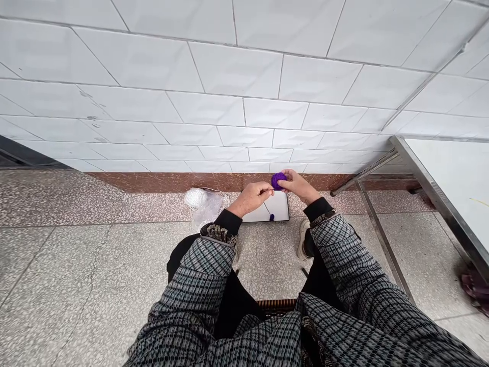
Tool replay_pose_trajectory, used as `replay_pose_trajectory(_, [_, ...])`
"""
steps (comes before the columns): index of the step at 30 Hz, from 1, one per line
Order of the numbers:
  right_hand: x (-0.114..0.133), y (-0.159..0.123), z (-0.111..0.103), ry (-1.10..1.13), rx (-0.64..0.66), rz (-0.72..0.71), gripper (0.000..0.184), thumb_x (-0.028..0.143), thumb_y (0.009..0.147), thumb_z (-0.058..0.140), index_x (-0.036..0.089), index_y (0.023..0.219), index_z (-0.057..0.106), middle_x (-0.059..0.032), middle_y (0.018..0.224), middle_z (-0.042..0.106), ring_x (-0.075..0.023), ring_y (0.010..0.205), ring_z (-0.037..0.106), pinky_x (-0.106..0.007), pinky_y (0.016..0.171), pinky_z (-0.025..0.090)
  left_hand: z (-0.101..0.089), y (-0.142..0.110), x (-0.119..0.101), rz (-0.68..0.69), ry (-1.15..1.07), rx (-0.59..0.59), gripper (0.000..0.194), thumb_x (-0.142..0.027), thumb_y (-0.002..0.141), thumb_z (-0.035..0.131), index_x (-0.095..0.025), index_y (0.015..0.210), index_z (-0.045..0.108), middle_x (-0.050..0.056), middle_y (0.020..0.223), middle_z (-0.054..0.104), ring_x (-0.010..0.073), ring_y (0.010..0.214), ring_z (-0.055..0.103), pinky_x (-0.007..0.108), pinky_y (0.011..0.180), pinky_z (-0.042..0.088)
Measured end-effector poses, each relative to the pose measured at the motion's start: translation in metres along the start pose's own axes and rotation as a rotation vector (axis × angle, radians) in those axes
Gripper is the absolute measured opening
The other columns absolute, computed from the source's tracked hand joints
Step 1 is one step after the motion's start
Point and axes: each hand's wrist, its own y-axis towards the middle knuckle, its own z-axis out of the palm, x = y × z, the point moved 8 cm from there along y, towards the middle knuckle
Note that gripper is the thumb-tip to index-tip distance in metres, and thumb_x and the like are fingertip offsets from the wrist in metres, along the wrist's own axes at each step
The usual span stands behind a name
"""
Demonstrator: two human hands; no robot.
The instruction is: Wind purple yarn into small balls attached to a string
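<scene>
My right hand [301, 186] is closed around a ball of purple yarn [279, 180], its thumb pressed on the near side. Just left of the ball, my left hand [251, 198] is closed in a pinch on the purple yarn strand. A thin dark line, which looks like yarn, slants down from under my left hand to a small purple bit [271, 217]. That bit lies on a white tray or box lid [281, 205] with a dark rim, on the floor beneath my hands.
A white yarn ball [195, 198] and a clear plastic bag [208, 208] lie left of my hands. The white tiled wall [244, 109] rises in front. A metal-framed table [451, 178] stands at the right, its legs on the speckled floor [95, 265]. My shoe [304, 239] is near the tray.
</scene>
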Motion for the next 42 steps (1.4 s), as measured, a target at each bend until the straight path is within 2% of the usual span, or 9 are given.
replay_pose_trajectory(6, [-0.002,-0.023,0.035,-0.153,0.535,0.061,0.031,0.017,0.077,0.071,0.016,0.106,0.060,-0.0006,0.087,0.062,-0.0082,0.065,0.054,-0.021,0.057,0.048,-0.013,-0.001,-0.001,0.066,0.051,-0.050,0.018,-0.022,0.087,0.052,-0.016,0.077,0.066,0.004,0.081,0.066,0.0156,0.078,0.059,0.028,0.077,0.047])
replay_pose_trajectory(9, [0.005,-0.031,0.040,0.005,0.652,0.003,0.041,0.023,0.074,0.077,0.016,0.111,0.060,-0.0015,0.091,0.063,-0.0087,0.067,0.057,-0.021,0.058,0.050,-0.018,-0.001,0.001,0.060,0.039,-0.087,0.018,-0.023,0.088,0.052,-0.016,0.078,0.065,0.004,0.082,0.066,0.0160,0.078,0.059,0.028,0.078,0.047])
replay_pose_trajectory(17, [0.031,-0.013,0.002,0.537,0.215,-0.230,0.058,0.042,0.071,0.084,0.022,0.113,0.050,-0.0027,0.097,0.064,-0.0130,0.075,0.065,-0.028,0.068,0.057,-0.004,0.002,0.014,-0.024,0.022,-0.039,0.022,-0.024,0.090,0.047,-0.016,0.082,0.066,0.002,0.081,0.067,0.0149,0.075,0.057,0.026,0.074,0.044])
replay_pose_trajectory(24, [0.012,0.002,-0.012,0.227,-0.128,-0.156,0.042,0.030,0.075,0.074,0.023,0.104,0.045,0.0014,0.094,0.059,-0.0076,0.062,0.056,-0.023,0.056,0.048,0.016,-0.001,0.008,0.006,0.030,0.168,0.023,-0.028,0.087,0.051,-0.015,0.083,0.070,0.002,0.077,0.068,0.0140,0.070,0.057,0.025,0.068,0.042])
replay_pose_trajectory(27, [0.000,0.001,-0.007,-0.069,-0.055,-0.032,0.035,0.019,0.075,0.069,0.019,0.104,0.049,0.0000,0.090,0.059,-0.0074,0.060,0.051,-0.022,0.054,0.044,0.006,-0.001,0.003,0.029,0.031,0.098,0.023,-0.028,0.087,0.050,-0.016,0.081,0.069,0.003,0.081,0.069,0.0153,0.074,0.060,0.026,0.072,0.044])
replay_pose_trajectory(30, [-0.009,-0.008,0.013,-0.267,0.249,0.072,0.034,0.011,0.072,0.068,0.017,0.103,0.054,-0.0018,0.089,0.061,-0.0090,0.064,0.053,-0.022,0.054,0.045,-0.004,0.000,0.001,0.037,0.024,0.017,0.021,-0.026,0.086,0.050,-0.016,0.080,0.067,0.005,0.085,0.070,0.0168,0.080,0.062,0.028,0.077,0.046])
replay_pose_trajectory(34, [-0.002,-0.028,0.035,-0.116,0.601,0.042,0.041,0.014,0.072,0.072,0.017,0.110,0.058,-0.0024,0.097,0.063,-0.0097,0.070,0.057,-0.021,0.058,0.050,-0.012,0.002,0.005,0.020,0.009,-0.036,0.020,-0.027,0.085,0.049,-0.017,0.077,0.064,0.005,0.084,0.069,0.0175,0.081,0.061,0.029,0.081,0.047])
replay_pose_trajectory(37, [0.017,-0.028,0.031,0.199,0.579,-0.078,0.046,0.025,0.073,0.077,0.019,0.113,0.054,-0.0020,0.098,0.063,-0.0099,0.072,0.061,-0.022,0.061,0.052,-0.013,0.003,0.013,-0.042,-0.005,-0.072,0.022,-0.029,0.086,0.047,-0.017,0.077,0.062,0.003,0.080,0.066,0.0174,0.078,0.059,0.029,0.077,0.046])
replay_pose_trajectory(42, [0.029,-0.012,0.008,0.507,0.266,-0.197,0.055,0.041,0.073,0.082,0.024,0.112,0.048,-0.0006,0.095,0.065,-0.0110,0.073,0.065,-0.025,0.068,0.056,0.001,0.002,0.013,-0.065,-0.018,0.027,0.023,-0.028,0.087,0.047,-0.016,0.081,0.064,0.000,0.073,0.062,0.0138,0.068,0.052,0.026,0.068,0.041])
